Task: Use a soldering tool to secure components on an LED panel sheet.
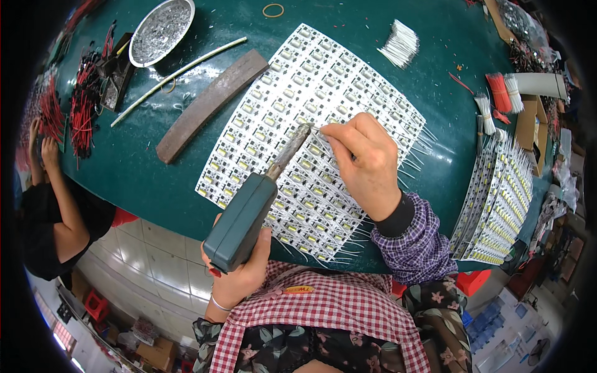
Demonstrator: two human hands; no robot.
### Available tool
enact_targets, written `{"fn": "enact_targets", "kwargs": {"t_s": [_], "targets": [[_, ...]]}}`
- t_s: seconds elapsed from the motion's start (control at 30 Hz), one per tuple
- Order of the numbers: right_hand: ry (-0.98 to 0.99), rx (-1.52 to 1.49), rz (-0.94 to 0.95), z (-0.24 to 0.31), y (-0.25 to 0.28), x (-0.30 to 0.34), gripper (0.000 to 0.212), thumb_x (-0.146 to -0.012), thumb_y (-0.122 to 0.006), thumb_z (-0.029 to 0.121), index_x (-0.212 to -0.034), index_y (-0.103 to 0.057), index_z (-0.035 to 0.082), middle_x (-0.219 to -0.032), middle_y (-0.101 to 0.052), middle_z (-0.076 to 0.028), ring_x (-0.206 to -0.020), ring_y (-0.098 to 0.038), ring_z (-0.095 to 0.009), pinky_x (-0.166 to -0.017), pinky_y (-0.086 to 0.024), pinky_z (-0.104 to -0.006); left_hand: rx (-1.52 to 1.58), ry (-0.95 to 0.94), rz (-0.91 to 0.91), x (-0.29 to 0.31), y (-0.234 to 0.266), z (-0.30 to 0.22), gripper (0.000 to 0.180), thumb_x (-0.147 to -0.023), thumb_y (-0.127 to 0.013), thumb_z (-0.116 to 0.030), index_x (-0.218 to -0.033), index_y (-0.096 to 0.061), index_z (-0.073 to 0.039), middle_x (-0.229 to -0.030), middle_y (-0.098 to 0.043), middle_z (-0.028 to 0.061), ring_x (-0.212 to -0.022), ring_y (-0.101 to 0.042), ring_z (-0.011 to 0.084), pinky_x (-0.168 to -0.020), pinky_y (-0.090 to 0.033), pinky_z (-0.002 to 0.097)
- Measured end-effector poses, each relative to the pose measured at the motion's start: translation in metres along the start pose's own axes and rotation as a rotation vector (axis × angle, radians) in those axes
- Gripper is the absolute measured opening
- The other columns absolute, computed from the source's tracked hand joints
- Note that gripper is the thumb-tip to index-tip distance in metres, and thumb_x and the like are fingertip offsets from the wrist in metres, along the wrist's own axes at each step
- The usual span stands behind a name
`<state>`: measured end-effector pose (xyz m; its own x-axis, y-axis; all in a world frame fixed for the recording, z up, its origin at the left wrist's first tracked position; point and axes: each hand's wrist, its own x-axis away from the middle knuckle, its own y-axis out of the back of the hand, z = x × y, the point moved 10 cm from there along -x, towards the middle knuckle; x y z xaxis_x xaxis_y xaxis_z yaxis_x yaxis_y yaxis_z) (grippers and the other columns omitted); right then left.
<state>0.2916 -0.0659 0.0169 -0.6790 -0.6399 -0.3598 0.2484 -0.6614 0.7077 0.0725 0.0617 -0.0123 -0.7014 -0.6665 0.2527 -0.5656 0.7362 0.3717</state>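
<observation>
A white panel of small LED circuit boards (249, 127) lies tilted on the green table. Thin white wires run over its lower and right parts, and their ends stick out past the edge. My left hand (245, 276) is wrapped around the handle of a dark green soldering gun (242, 217). Its crusted metal tip touches or nearly touches the panel, near the middle. Right beside that tip, my right hand (368, 158) pinches a thin white wire between thumb and forefinger. Most of this wire is hidden by the fingers.
Left of the panel lie a curved brown bar (211, 107) and a pale rod (177, 81). Farther back stands a metal bowl (135, 55) with silvery bits. A white wire bundle (399, 45) lies at the back; wired panels (494, 199) stand at right. A co-worker's arm (65, 214) is at left.
</observation>
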Motion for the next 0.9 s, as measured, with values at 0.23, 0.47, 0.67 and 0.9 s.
{"fn": "enact_targets", "kwargs": {"t_s": [0.23,0.47,0.67,0.9], "targets": [[-0.002,0.002,-0.006,0.000,0.000,0.000,0.016,-0.078,-0.078,-0.004,-0.091,-0.073,0.003,-0.077,-0.053,-0.008,-0.072,-0.059,-0.025,-0.061,-0.049,-0.0372,-0.050,-0.128,0.039,0.008,0.003,0.000,0.028,-0.087,-0.075,0.005,-0.114,-0.069,0.005,-0.098,-0.071,0.0101,-0.071,-0.064,0.0143,-0.062,-0.051,0.0266],[-0.004,0.006,-0.008,0.000,0.001,0.000,0.015,-0.078,-0.078,-0.004,-0.090,-0.073,0.002,-0.076,-0.053,-0.008,-0.071,-0.059,-0.025,-0.060,-0.049,-0.0370,0.001,-0.039,-0.006,-0.003,-0.003,-0.003,0.017,-0.084,-0.080,-0.005,-0.099,-0.074,0.002,-0.087,-0.072,0.0113,-0.066,-0.067,0.0190,-0.060,-0.052,0.0313],[0.000,-0.002,-0.013,0.000,0.001,0.000,0.015,-0.078,-0.078,-0.004,-0.090,-0.072,0.002,-0.076,-0.053,-0.008,-0.071,-0.059,-0.025,-0.060,-0.049,-0.0367,-0.024,-0.120,0.047,0.003,-0.001,0.001,0.026,-0.087,-0.075,0.004,-0.112,-0.069,0.004,-0.100,-0.070,0.0095,-0.070,-0.063,0.0135,-0.060,-0.050,0.0280],[0.002,0.008,-0.008,0.001,0.001,0.000,0.014,-0.078,-0.078,-0.004,-0.089,-0.072,0.002,-0.076,-0.053,-0.008,-0.071,-0.059,-0.025,-0.060,-0.049,-0.0366,-0.197,-0.302,0.072,0.013,-0.002,-0.017,0.031,-0.089,-0.071,0.011,-0.119,-0.066,0.006,-0.101,-0.068,0.0091,-0.066,-0.058,0.0099,-0.055,-0.045,0.0257]]}}
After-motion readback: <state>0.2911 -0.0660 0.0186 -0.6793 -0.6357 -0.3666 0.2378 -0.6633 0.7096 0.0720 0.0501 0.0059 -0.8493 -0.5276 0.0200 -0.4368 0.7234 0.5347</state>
